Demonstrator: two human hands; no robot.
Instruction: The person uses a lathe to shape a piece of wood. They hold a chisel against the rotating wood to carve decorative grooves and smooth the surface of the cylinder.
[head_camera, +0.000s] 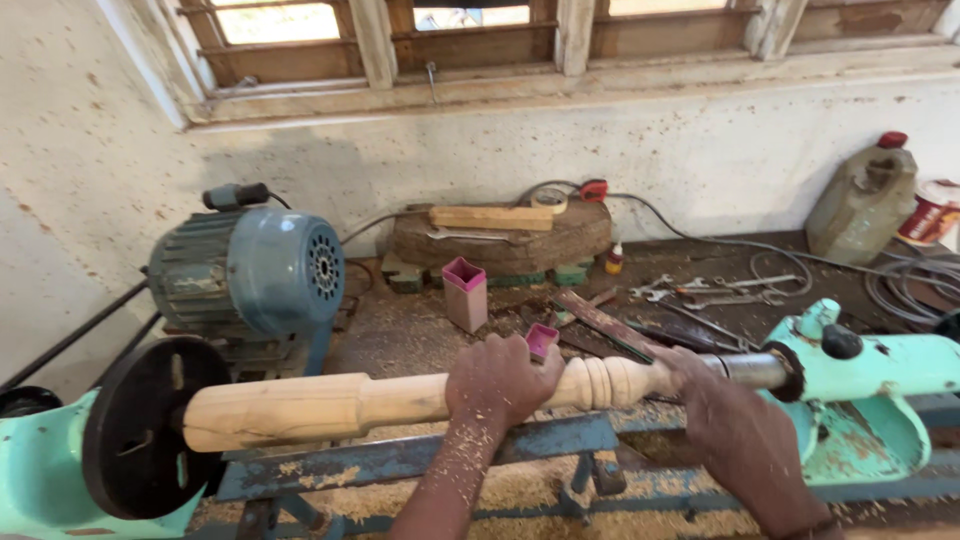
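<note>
So the turned wooden spindle (400, 400) is sitting between the lathe's black faceplate (140, 425) at 9 o'clock and the mint-green tailstock (860, 375) at 3 o'clock, right over the blue lathe bed (420, 458), which is buried in sawdust. Left hand (500, 380) is wrapped over the middle of it, fingers closed round the wood just beside the beaded section. Right hand (735, 425) rests at the tailstock end, fingers curled by the metal centre; can't tell if they actually grip anything.

My two cents: keep that left-hand hold firm so the piece stays level, and work the tailstock end slowly so the beads don't get dinged. The blue motor (255, 270) sits behind at 10 o'clock, a pink square cup (465, 290) on the tabletop at 12.
</note>
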